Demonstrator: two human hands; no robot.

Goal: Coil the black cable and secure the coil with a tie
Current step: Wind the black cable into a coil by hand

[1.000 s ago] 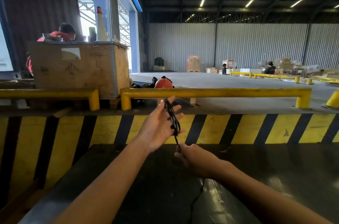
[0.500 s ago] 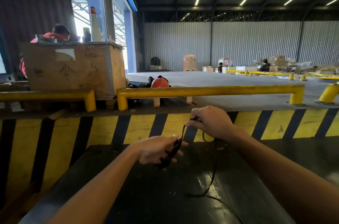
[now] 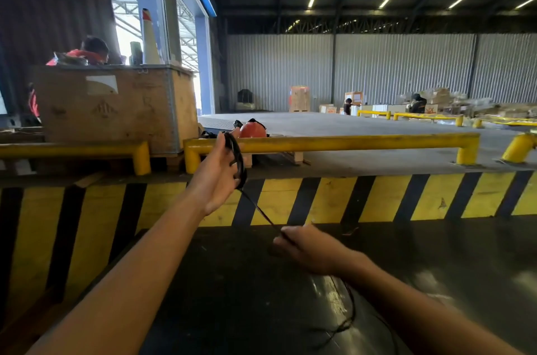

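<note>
My left hand (image 3: 216,176) is raised in front of the striped wall, and several loops of the black cable (image 3: 239,161) are wound around its palm and fingers. A taut strand of the cable runs down and right from the loops to my right hand (image 3: 308,248), which pinches it low over the dark surface. The loose rest of the cable trails under my right forearm and curls on the dark surface (image 3: 232,296). No tie is in sight.
A yellow and black striped wall (image 3: 377,197) stands just beyond my hands, with yellow guard rails (image 3: 334,143) above it. A wooden crate (image 3: 116,104) and an orange helmet (image 3: 252,130) sit behind the rails. A person in red is behind the crate.
My left hand has risen and turned upright with the loops. My right hand has dropped from above the left to low on the right, pulling a strand taut.
</note>
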